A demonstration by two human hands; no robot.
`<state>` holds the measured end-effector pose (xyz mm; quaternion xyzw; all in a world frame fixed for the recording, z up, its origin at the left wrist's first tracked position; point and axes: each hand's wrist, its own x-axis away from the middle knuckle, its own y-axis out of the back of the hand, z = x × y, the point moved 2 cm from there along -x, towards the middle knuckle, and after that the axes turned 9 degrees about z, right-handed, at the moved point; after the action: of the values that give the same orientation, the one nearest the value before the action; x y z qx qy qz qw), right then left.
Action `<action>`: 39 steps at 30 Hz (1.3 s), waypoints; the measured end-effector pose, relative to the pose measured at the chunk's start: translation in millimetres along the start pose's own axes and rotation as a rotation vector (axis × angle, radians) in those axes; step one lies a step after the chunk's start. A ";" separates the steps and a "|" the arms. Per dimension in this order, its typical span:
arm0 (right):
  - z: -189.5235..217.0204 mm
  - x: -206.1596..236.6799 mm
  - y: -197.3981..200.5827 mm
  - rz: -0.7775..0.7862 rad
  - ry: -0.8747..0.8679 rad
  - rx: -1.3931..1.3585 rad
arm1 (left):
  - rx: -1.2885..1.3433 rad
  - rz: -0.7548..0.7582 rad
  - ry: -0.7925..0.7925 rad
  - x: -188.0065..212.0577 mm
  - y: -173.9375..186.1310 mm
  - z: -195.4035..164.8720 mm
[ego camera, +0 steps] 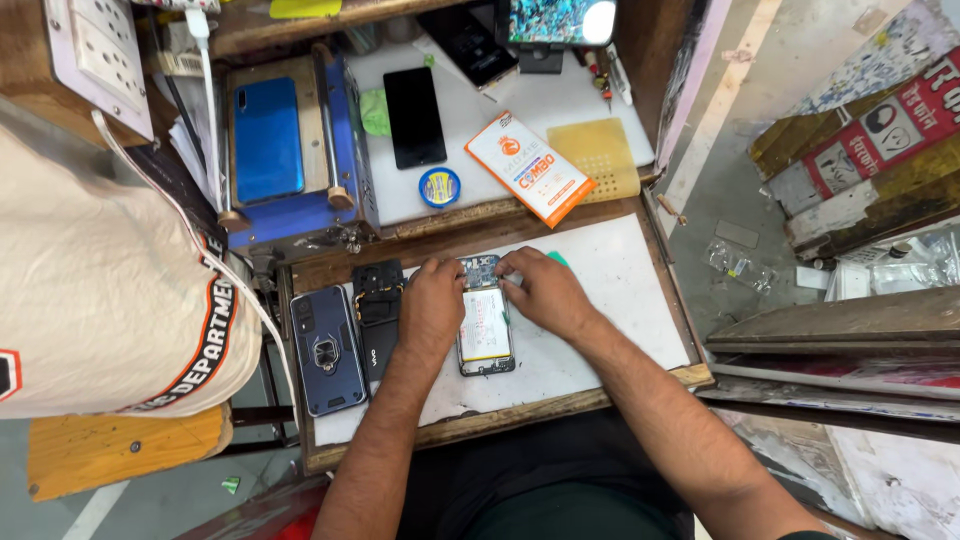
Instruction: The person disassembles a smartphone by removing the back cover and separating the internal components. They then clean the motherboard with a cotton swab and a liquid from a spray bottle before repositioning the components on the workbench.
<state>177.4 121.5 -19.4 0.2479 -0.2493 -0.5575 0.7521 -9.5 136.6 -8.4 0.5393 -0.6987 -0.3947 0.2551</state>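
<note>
An opened phone (485, 330) lies face down on a white mat (610, 300), its circuit board and white battery exposed. My left hand (432, 305) rests on the phone's left edge with fingers curled at its top. My right hand (540, 290) presses on the top right of the phone, fingertips at the circuit board; a green tool tip (557, 259) shows just behind the fingers. Whether the right hand grips that tool is unclear. A black back cover (378, 320) lies just left of my left hand.
A blue phone case with a ring holder (325, 350) sits at the mat's left. Behind are a blue machine (300, 215) carrying a blue phone (267, 140), a black phone (414, 117), an orange packet (528, 167), a round tin (439, 187) and a yellow pad (600, 155).
</note>
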 end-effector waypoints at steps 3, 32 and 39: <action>4.9 2.6 1.2 -0.014 0.061 0.052 | -0.018 0.003 -0.008 2.3 -1.9 0.6; 30.7 4.1 -18.6 -0.090 0.009 0.197 | -0.037 0.006 0.175 31.0 25.5 28.2; 25.8 7.4 -14.3 -0.118 0.026 0.164 | -0.106 -0.070 0.107 66.9 17.3 5.0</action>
<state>152.2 108.3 -8.5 0.3303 -0.2694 -0.5753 0.6981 -42.2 76.0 -1.5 0.5696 -0.6429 -0.4105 0.3063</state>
